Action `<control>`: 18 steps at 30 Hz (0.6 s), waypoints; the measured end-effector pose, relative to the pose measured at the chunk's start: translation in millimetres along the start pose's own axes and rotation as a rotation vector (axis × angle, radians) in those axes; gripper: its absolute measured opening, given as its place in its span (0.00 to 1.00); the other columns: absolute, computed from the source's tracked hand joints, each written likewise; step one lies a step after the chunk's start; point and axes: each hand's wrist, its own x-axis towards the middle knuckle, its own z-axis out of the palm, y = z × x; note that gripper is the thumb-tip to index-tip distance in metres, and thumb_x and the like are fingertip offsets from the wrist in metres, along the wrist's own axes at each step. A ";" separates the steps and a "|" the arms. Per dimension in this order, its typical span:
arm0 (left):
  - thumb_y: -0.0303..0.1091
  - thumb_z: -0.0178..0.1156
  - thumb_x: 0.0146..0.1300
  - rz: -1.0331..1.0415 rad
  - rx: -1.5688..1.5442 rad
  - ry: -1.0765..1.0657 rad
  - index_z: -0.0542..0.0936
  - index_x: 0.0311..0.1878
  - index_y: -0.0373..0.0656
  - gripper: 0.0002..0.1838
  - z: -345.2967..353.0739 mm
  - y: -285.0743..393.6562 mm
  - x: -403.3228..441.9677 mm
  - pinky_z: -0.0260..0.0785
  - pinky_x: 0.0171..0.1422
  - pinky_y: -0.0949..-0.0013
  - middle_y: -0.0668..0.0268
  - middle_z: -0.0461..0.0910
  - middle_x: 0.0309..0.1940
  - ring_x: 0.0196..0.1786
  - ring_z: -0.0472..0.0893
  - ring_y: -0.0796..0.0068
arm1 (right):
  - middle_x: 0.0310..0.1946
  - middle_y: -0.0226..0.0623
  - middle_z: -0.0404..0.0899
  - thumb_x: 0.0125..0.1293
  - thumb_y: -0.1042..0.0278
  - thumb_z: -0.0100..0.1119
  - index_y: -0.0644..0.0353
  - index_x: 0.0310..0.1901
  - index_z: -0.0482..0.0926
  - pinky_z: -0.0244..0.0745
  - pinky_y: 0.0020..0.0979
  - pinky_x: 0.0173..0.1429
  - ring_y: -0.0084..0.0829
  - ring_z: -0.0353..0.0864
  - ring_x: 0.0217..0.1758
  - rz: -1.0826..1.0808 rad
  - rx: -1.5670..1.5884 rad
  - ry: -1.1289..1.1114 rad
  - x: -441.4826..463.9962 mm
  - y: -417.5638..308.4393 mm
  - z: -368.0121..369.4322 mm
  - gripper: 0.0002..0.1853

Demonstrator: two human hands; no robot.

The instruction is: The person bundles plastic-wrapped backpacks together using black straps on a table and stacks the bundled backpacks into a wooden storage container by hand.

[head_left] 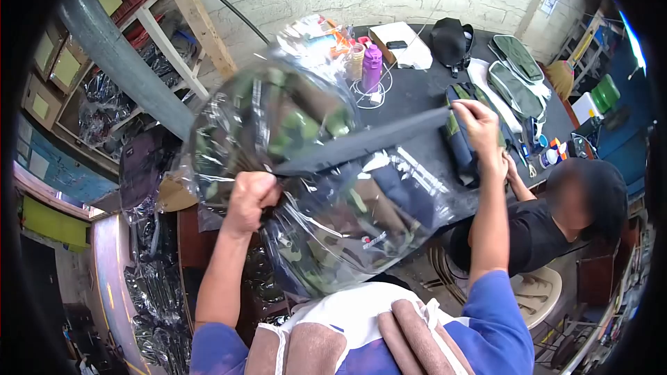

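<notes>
Two camouflage bags in clear plastic are in front of me, one farther back (pixel 299 111) and one nearer my body (pixel 368 215). Between them a dark grey strip (pixel 375 143) is stretched across. My left hand (pixel 253 200) is a closed fist at the strip's left end, beside the plastic. My right hand (pixel 478 125) pinches the strip's right end, higher up and over the table. Part of the strip's left end is hidden by my fist and the plastic.
On the dark table (pixel 410 94) stand a purple bottle (pixel 372 68), a white box (pixel 403 45), a black bag (pixel 451 43) and green pouches (pixel 517 87). A seated person (pixel 535 229) is at the right. Wrapped bags (pixel 149 167) hang at the left.
</notes>
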 end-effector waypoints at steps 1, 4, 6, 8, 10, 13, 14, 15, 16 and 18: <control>0.39 0.53 0.76 0.066 -0.084 0.000 0.62 0.17 0.50 0.27 -0.8 12.8 0.3 0.48 0.27 0.69 0.76 0.61 0.14 0.20 0.58 0.83 | 0.38 0.28 0.90 0.71 0.71 0.70 0.64 0.45 0.91 0.78 0.24 0.48 0.17 0.84 0.42 -0.006 0.005 0.031 0.6 5.6 28.9 0.07; 0.43 0.48 0.80 0.152 -0.415 0.111 0.57 0.16 0.53 0.30 6.7 29.0 13.4 0.48 0.26 0.69 0.75 0.55 0.12 0.18 0.55 0.79 | 0.45 0.28 0.89 0.70 0.69 0.67 0.61 0.49 0.89 0.79 0.30 0.50 0.24 0.85 0.47 0.311 0.287 -0.026 -19.8 48.8 124.9 0.10; 0.45 0.46 0.82 0.203 -0.530 0.151 0.57 0.16 0.54 0.31 16.4 30.8 28.6 0.46 0.26 0.68 0.75 0.53 0.12 0.18 0.54 0.78 | 0.46 0.28 0.87 0.68 0.67 0.65 0.57 0.48 0.88 0.78 0.32 0.51 0.26 0.82 0.50 0.364 0.023 -0.112 -38.7 90.9 147.9 0.10; 0.44 0.49 0.82 0.245 -0.412 0.315 0.61 0.19 0.53 0.28 28.4 14.8 45.8 0.46 0.27 0.69 0.77 0.56 0.15 0.20 0.55 0.81 | 0.48 0.28 0.85 0.65 0.66 0.62 0.53 0.47 0.86 0.77 0.35 0.53 0.29 0.80 0.53 0.226 -0.624 -0.185 -45.3 141.6 79.8 0.11; 0.41 0.53 0.81 0.291 -0.282 0.509 0.65 0.21 0.52 0.25 47.2 -17.7 68.1 0.47 0.28 0.71 0.78 0.59 0.17 0.22 0.57 0.84 | 0.49 0.29 0.83 0.62 0.64 0.60 0.49 0.46 0.85 0.76 0.37 0.55 0.31 0.77 0.56 -0.167 -1.375 -0.468 -47.3 168.5 0.4 0.12; 0.40 0.56 0.81 0.307 -0.042 0.593 0.69 0.24 0.46 0.23 64.8 -107.4 86.7 0.53 0.29 0.70 0.76 0.62 0.19 0.24 0.62 0.84 | 0.45 0.30 0.81 0.67 0.63 0.56 0.51 0.49 0.84 0.75 0.37 0.52 0.31 0.76 0.52 0.067 -0.793 -0.675 -138.7 119.9 55.0 0.13; 0.42 0.55 0.81 0.257 0.121 0.634 0.70 0.25 0.43 0.24 71.7 -142.1 86.3 0.57 0.30 0.66 0.72 0.66 0.18 0.23 0.66 0.77 | 0.43 0.30 0.80 0.70 0.63 0.54 0.53 0.51 0.84 0.75 0.37 0.51 0.31 0.76 0.49 0.307 -0.383 -0.756 -201.8 84.8 116.3 0.13; 0.43 0.55 0.81 0.206 0.282 0.668 0.71 0.26 0.40 0.24 79.9 -172.2 84.3 0.60 0.30 0.62 0.68 0.70 0.17 0.22 0.70 0.70 | 0.40 0.31 0.80 0.73 0.62 0.53 0.54 0.53 0.84 0.75 0.36 0.49 0.30 0.77 0.45 0.501 -0.106 -0.861 -269.4 52.6 172.0 0.14; 0.44 0.54 0.81 0.139 0.454 0.563 0.74 0.28 0.39 0.23 84.7 -198.9 80.3 0.64 0.32 0.56 0.61 0.75 0.19 0.24 0.75 0.60 | 0.38 0.31 0.80 0.76 0.62 0.51 0.56 0.55 0.83 0.75 0.35 0.47 0.29 0.77 0.42 0.650 0.066 -0.933 -312.9 26.4 199.9 0.15; 0.45 0.53 0.79 0.021 0.809 0.344 0.79 0.31 0.38 0.22 99.5 -213.6 61.9 0.71 0.35 0.48 0.51 0.82 0.24 0.29 0.82 0.45 | 0.33 0.33 0.79 0.82 0.62 0.49 0.60 0.58 0.83 0.75 0.34 0.44 0.28 0.77 0.36 0.908 0.242 -0.951 -350.7 3.6 214.3 0.16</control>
